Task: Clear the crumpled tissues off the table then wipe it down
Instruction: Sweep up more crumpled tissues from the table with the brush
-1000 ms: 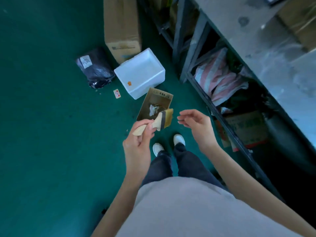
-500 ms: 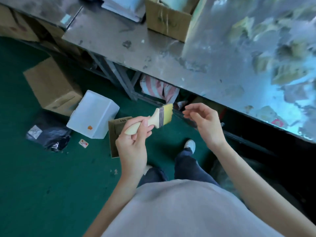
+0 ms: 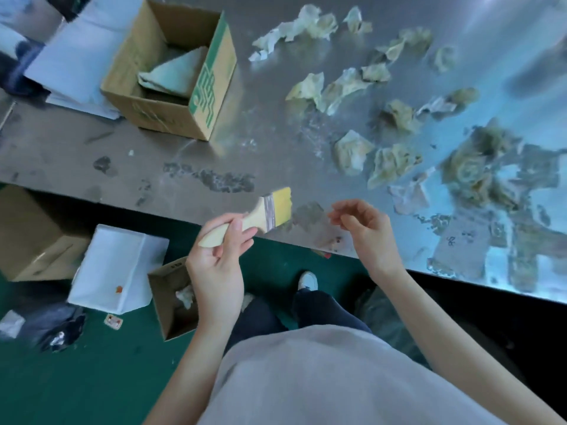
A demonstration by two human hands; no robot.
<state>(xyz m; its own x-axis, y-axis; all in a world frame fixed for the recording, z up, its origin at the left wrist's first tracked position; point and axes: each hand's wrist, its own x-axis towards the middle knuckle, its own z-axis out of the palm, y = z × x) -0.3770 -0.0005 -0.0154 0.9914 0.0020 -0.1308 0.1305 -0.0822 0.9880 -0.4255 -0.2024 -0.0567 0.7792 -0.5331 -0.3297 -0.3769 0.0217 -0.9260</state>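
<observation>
View has swung up since half a second back: floor mostly gone, grey metal table now fills frame. Small open cardboard box sits on floor by the feet, likely the catch bin. Left hand clamps wooden-handled flat brush with yellow bristles, bristles poised over table edge for sweeping. Right hand hangs empty, fingers loosely curled. Crumpled pale tissues lie scattered across table's right half, uncleared.

Your near-left surface strip is passable; open cardboard box blocks far left; crumpled tissues crowd the right and far side.
</observation>
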